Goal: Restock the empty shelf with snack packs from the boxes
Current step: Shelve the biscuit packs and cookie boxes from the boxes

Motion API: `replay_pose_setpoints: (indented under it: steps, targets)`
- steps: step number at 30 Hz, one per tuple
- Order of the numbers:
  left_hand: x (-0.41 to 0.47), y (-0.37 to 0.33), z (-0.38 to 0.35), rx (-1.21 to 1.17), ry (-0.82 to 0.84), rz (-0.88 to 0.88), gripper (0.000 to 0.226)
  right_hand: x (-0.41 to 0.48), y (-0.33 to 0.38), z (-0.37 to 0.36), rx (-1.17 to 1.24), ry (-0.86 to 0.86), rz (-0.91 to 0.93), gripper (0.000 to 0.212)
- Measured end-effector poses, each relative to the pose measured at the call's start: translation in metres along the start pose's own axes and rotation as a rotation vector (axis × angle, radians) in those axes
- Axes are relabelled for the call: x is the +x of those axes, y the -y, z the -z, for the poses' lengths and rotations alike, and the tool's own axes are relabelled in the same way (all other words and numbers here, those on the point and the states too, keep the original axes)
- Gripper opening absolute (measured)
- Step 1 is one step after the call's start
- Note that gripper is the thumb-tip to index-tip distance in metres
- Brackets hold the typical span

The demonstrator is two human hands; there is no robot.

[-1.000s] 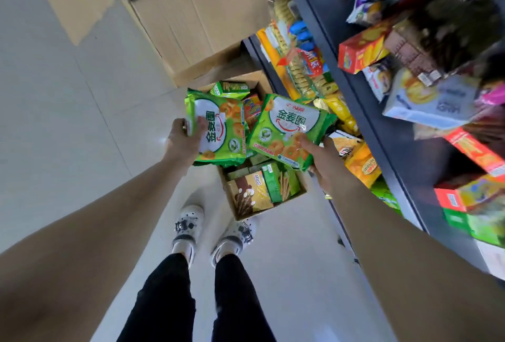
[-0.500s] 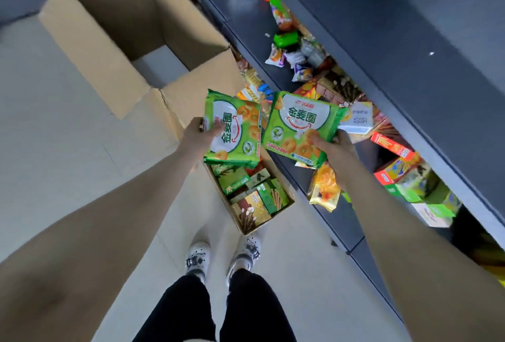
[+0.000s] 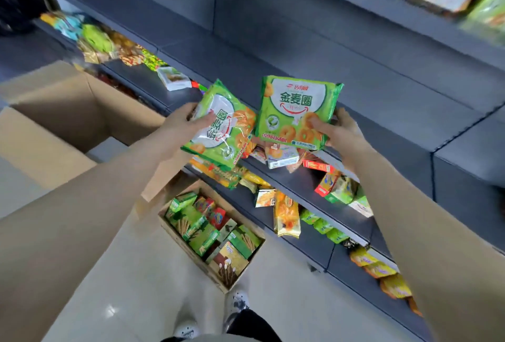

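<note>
Floor tiles (image 3: 278,295) pale, glossy, showing a light glint. Dark grey metal shelving (image 3: 300,41) along the right.

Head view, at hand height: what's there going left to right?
large cardboard box → left hand → tilted green snack pack → upright green snack pack → right hand

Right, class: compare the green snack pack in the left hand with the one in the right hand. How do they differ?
The left pack is turned sideways, its print on end; the right pack is upright and readable. The left hand grips the left pack by one edge; the right hand pinches the right pack at its lower corner. Both show the same green ring-biscuit design.
</note>
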State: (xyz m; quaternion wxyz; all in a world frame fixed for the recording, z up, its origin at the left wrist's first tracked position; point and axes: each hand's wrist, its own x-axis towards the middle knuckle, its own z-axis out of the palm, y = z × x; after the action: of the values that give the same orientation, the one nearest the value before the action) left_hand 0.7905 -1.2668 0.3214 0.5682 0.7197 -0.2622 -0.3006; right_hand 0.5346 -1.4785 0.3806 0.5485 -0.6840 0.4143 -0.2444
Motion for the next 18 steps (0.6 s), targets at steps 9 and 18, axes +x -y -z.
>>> replay_pose_setpoints:
  steps: [9,18]
  targets:
    - [0.023,-0.124,-0.046,0.202,0.07,-0.317,0.043,-0.023,0.092,0.098,0.006,-0.172,0.158,0.033]
    - [0.051,-0.243,-0.113,0.216,0.124,-0.506,0.042,-0.017,0.154,0.222,0.119,-0.289,0.244,0.031]
